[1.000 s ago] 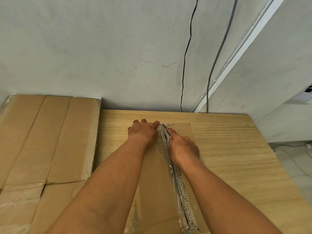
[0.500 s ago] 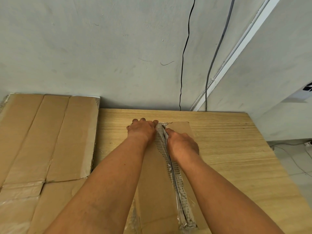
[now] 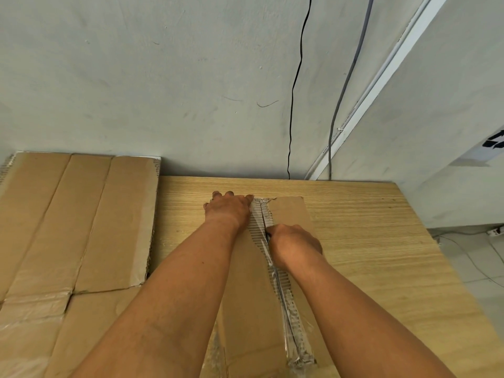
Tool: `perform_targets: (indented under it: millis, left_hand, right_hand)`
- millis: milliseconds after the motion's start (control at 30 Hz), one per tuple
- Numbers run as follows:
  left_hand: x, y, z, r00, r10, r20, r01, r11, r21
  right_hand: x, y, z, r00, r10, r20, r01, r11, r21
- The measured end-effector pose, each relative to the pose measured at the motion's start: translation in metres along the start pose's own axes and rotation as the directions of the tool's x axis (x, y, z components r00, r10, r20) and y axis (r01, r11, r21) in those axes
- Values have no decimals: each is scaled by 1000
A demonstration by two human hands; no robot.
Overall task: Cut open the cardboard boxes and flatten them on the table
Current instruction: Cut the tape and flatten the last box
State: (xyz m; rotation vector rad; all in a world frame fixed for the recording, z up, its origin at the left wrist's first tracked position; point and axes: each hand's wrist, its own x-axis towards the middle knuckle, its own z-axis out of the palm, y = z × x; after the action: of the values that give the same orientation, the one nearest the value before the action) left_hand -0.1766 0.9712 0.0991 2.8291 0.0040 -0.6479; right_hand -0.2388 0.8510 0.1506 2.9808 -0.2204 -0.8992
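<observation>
Cardboard box point(image 3: 251, 296), already pressed flat, lies lengthwise on the table point(image 3: 368, 241), reaching from the table's near edge almost to its far edge. A taped seam point(image 3: 289, 309) runs along the box, with the corrugated edges showing on both sides of it and crinkled clear tape bunched at the end nearest the table's front.

The left hand point(image 3: 229, 207) lies on the box at the end towards the table's back. Its fingers are stretched out and spread, holding the cardboard down, with the fingertips right at the far edge of the box. The right hand point(image 3: 296, 242) sits on the seam a little nearer the table's front. Its fingers are clenched around a knife point(image 3: 268, 235); only a small dark part of the knife shows, at the seam, and the rest is hidden in the fist.

The table has a light wood-grain top. To its left, touching its side, lies a stack of flattened cardboard point(image 3: 81, 219) with fold lines and strips of clear tape, reaching back as far as the table does.

Behind the table rises a pale, scuffed wall point(image 3: 163, 91). A black cable point(image 3: 296, 77) and a grey cable point(image 3: 346, 77) hang down the wall to the table's back edge, and a white conduit point(image 3: 381, 69) slants down the wall just beside them. To the right of the table is a pale tiled floor point(image 3: 485, 268) with a power strip point(image 3: 495, 231) and thin cords lying on it.
</observation>
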Motion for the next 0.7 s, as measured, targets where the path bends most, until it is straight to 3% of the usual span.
perform_targets:
  millis: [533, 700]
  left_hand:
    - [-5, 6, 0, 1000, -31, -3, 30, 1000, -6]
    - [-14, 10, 0, 998, -52, -24, 53, 997, 60]
  right_hand:
    - [-23, 32, 26, 970, 25, 240, 18, 984, -177]
    - [-27, 42, 46, 952, 28, 304, 45, 972, -230]
